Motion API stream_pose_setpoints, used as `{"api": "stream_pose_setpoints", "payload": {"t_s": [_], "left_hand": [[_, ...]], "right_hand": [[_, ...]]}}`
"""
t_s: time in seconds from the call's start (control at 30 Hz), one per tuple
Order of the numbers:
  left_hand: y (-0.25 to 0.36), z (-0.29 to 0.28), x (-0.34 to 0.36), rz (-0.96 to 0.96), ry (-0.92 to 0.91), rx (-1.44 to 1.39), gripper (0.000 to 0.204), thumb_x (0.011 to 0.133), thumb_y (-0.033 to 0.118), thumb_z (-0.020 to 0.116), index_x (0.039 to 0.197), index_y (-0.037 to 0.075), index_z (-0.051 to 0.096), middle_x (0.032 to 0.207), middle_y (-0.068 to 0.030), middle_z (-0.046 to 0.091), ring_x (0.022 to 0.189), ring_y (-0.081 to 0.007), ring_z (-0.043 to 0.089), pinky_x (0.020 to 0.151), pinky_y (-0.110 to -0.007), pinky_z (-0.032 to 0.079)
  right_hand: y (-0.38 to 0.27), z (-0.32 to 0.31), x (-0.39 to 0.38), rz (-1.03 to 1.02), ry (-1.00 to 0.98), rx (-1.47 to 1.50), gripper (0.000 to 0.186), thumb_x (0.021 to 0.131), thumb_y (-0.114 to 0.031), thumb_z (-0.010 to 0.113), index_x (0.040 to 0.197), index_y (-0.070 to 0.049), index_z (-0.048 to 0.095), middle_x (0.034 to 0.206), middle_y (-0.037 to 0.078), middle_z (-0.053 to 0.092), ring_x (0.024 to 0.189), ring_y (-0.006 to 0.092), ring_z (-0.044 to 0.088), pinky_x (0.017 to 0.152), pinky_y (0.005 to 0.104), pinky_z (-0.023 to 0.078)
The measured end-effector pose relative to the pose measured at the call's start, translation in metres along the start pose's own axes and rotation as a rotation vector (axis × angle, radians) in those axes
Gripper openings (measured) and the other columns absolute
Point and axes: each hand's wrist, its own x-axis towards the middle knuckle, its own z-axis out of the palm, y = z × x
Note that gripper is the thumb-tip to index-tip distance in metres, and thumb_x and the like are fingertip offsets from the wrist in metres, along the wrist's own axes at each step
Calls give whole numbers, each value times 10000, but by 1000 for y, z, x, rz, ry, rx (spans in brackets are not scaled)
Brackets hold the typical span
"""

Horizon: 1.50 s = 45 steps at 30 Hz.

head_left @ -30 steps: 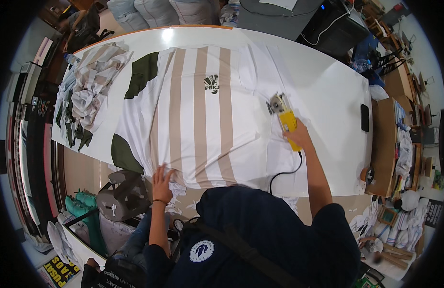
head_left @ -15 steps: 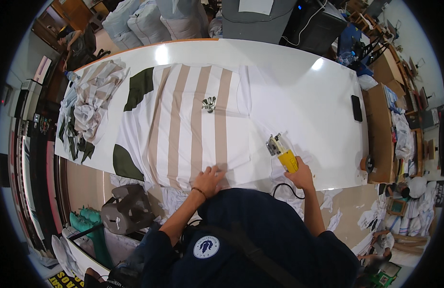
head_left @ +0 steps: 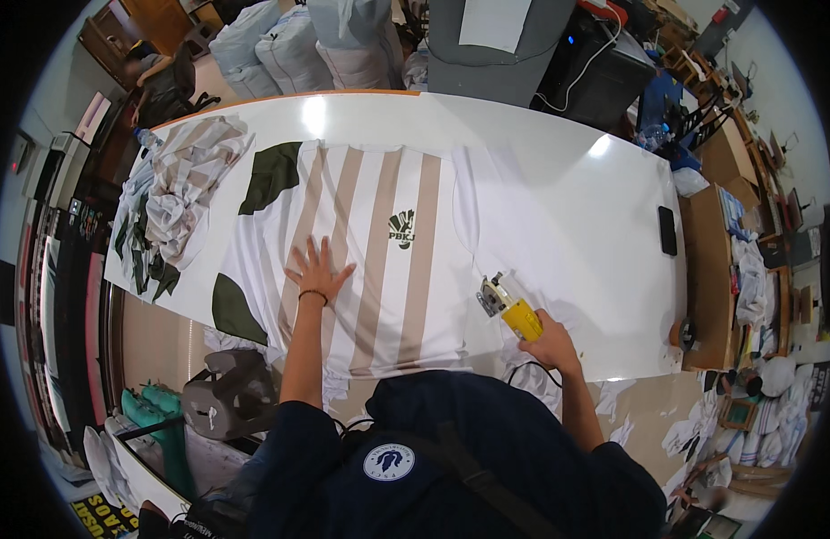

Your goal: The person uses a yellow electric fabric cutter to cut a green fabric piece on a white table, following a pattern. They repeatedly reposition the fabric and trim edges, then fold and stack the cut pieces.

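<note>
White fabric with beige stripes (head_left: 370, 269) and a dark green printed emblem lies spread over the table. My left hand (head_left: 317, 269) rests flat on its left part, fingers spread apart. Dark green sections (head_left: 271, 177) of the fabric stick out at the left. In my right hand (head_left: 551, 346) is a yellow handheld electric cloth cutter (head_left: 519, 316), with its metal head pointing up and left, just right of the striped cloth. A black cord runs down from the cutter toward my body. White fabric lies under and around the cutter.
A heap of striped and green cloth (head_left: 183, 193) sits on the table's left end. A black phone (head_left: 667, 231) lies near the right edge of the white table (head_left: 604, 207), with a tape roll (head_left: 684, 334) at its corner. A grey stool (head_left: 228, 395) stands at the lower left; fabric scraps litter the floor.
My left hand has moved from the near edge of the striped fabric up and left, and its fingers have spread flat. The cutter in my right hand has shifted slightly left and down.
</note>
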Motion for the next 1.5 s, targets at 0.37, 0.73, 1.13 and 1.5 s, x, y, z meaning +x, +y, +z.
{"api": "stream_pose_setpoints", "payload": {"t_s": [0.37, 0.73, 1.13, 1.5], "left_hand": [[-30, -7, -95, -368, -117, -20, 1196, 750, 811, 628, 1636, 202, 103, 1671, -240, -3, 1496, -560, -4, 1114, -785, 95], [83, 32, -146, 793, 40, -340, 482, 874, 332, 732, 1284, 98, 635, 1383, -170, 550, 1285, -383, 506, 1078, -505, 409], [54, 30, -113, 703, 124, -511, 329, 861, 249, 741, 1153, 103, 697, 1105, -113, 701, 1057, -315, 643, 930, -435, 499], [-37, 29, -64, 263, 508, -222, 654, 863, 372, 733, 1402, 67, 521, 1493, -206, 417, 1399, -406, 358, 1154, -522, 288]], "right_hand": [[6, 6, 18, -83, -7, -83, 670, 701, -340, 761, 1274, -96, 514, 1031, 220, 702, 984, 430, 669, 845, 503, 537], [-14, -24, 91, -233, 15, -341, 731, 703, -382, 790, 1336, -171, 493, 1075, 177, 700, 1024, 394, 668, 855, 503, 546], [-44, -35, 120, -285, -32, -413, 676, 770, -510, 734, 1307, -159, 520, 1058, 173, 702, 1016, 360, 688, 843, 490, 552], [-68, -23, 114, -255, -5, -398, 650, 771, -497, 719, 1285, -150, 527, 1018, 182, 708, 975, 368, 699, 816, 491, 559]]}}
